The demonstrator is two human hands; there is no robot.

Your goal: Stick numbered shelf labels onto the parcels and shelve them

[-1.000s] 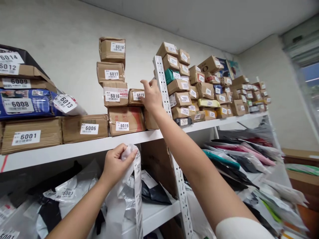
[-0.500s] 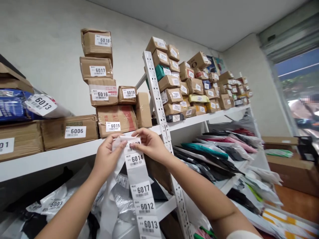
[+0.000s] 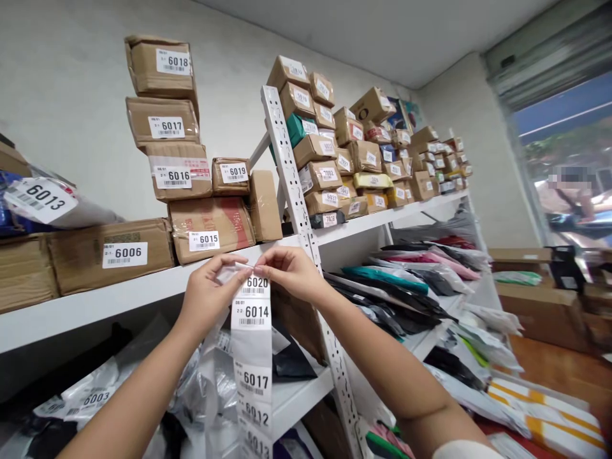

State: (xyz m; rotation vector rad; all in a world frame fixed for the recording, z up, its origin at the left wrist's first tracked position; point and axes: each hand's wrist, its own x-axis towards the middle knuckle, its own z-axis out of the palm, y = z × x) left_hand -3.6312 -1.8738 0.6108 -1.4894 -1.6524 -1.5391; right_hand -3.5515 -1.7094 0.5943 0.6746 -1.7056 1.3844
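We pinch the top end of a long white paper strip of printed number labels (image 3: 253,347) between both hands, just below the front edge of a white metal shelf (image 3: 119,297). Our left hand (image 3: 206,290) has thumb and forefinger closed on the strip's upper left; our right hand (image 3: 292,274) grips its upper right the same way, the two sets of fingertips almost meeting. The strip hangs toward six o'clock, with 6020 topmost, then 6014, 6017 and 6012; the lowest label is blurred.

Taking our fingertips as the centre, we see a small brown cardboard box marked 6019 (image 3: 224,185) between eleven and twelve o'clock. It sits on a wider brown carton with red print marked 6015 (image 3: 205,220), at ten. A plain brown cardboard box standing upright (image 3: 266,205) is just past twelve, beside both. Near eleven rises a column of brown boxes marked 6016, 6017 and 6018 (image 3: 162,131).

At nine lies a long brown box marked 6006 (image 3: 81,252). Between twelve and one stands a white perforated metal post (image 3: 288,162). At three are flat plastic-wrapped parcels in many colours (image 3: 396,287), and at eight, a white plastic bag marked 6003 (image 3: 98,377).
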